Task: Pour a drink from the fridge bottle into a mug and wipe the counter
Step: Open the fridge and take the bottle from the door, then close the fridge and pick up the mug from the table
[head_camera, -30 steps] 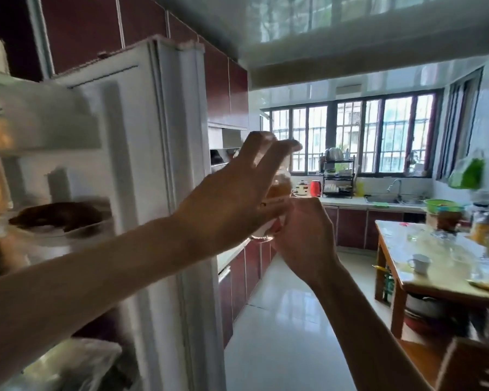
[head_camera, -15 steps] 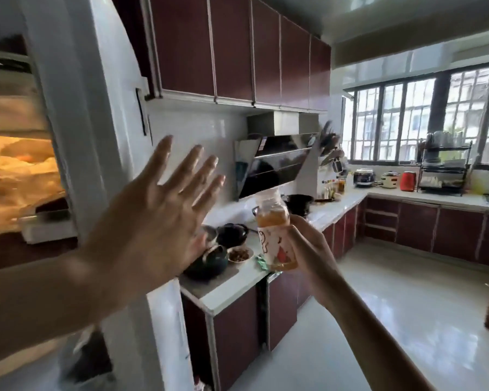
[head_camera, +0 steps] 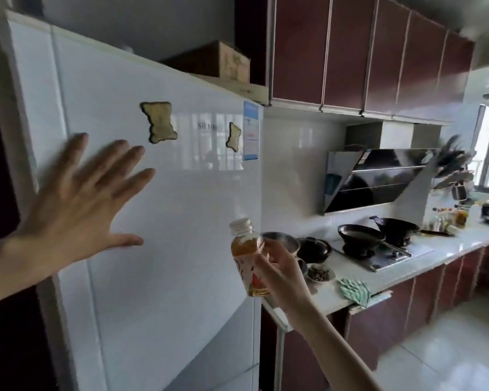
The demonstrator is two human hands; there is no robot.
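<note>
Our left fingers (head_camera: pixel 119 162) are spread wide apart and hold nothing. The left hand (head_camera: pixel 76 207) is flat in front of the white fridge door (head_camera: pixel 167 221), which looks shut. It is blurry, so we cannot tell if the fingers touch the door. Past the tips of those fingers, a bit higher up, two brown magnets (head_camera: pixel 159 122) stick to the door, and a blue sticker (head_camera: pixel 251 130) sits by the door's edge.

Our right fingers (head_camera: pixel 271 256) are wrapped around the bottle (head_camera: pixel 247 261), and the right hand (head_camera: pixel 283 275) holds it up in the air, almost straight up, leaning a little. The bottle has a white cap (head_camera: pixel 240 225) still on top, above our fingers. Inside is an orange-brown drink. The label with red pictures shows just under our fingers.

Behind the right fingers is the white counter (head_camera: pixel 407 275). Just past them sit a silver bowl (head_camera: pixel 283 239), a dark pot (head_camera: pixel 314 249) and a small dish (head_camera: pixel 321 273) with something dark in it. A green striped cloth (head_camera: pixel 355 292) lies at the counter's front edge, near our wrist. Farther along are two black pans (head_camera: pixel 360 239) on the stove (head_camera: pixel 384 256). Red-brown cupboards (head_camera: pixel 364 52) hang above the counter. We cannot pick out a mug.
</note>
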